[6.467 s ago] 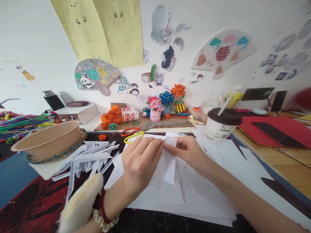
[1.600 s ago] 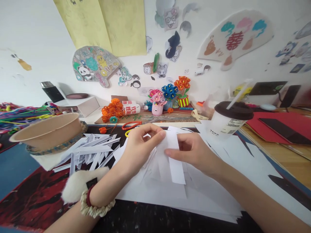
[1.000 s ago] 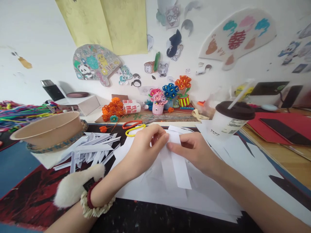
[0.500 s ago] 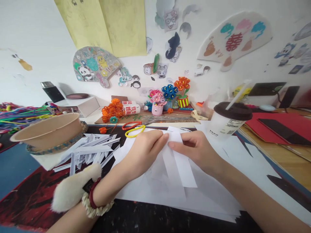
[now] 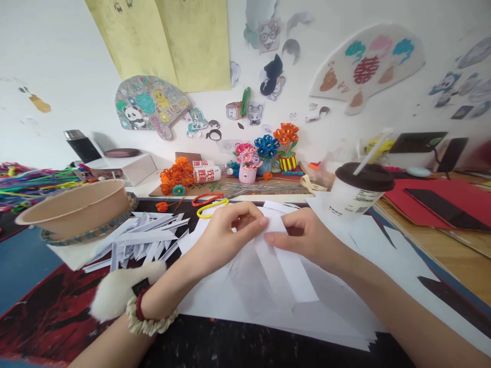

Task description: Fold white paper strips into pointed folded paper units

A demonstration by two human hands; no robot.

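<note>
A white paper strip (image 5: 293,266) is pinched between my two hands, slanting down to the right above a stack of white sheets (image 5: 330,319). My left hand (image 5: 230,232) has its thumb and index finger closed on the strip's upper left part. Close beside it, my right hand (image 5: 307,237) grips the strip's right edge, thumb in front and the other fingers partly hidden behind. Just beyond my left hand lie scissors (image 5: 212,208) with red and yellow handles. A pile of folded paper strips (image 5: 143,237) sits to the left.
At the left stands a beige bowl (image 5: 76,204). A lidded drink cup (image 5: 358,197) with a straw rises at the right, near red folders (image 5: 456,199) with a dark phone-like slab. Flower crafts (image 5: 247,171) and thin wires line the back. A white fluffy object (image 5: 118,296) touches my left wrist.
My left fingers have opened into a rounder pinch on the paper. The strip's lower end has swung slightly to the right, and the view has shifted a little.
</note>
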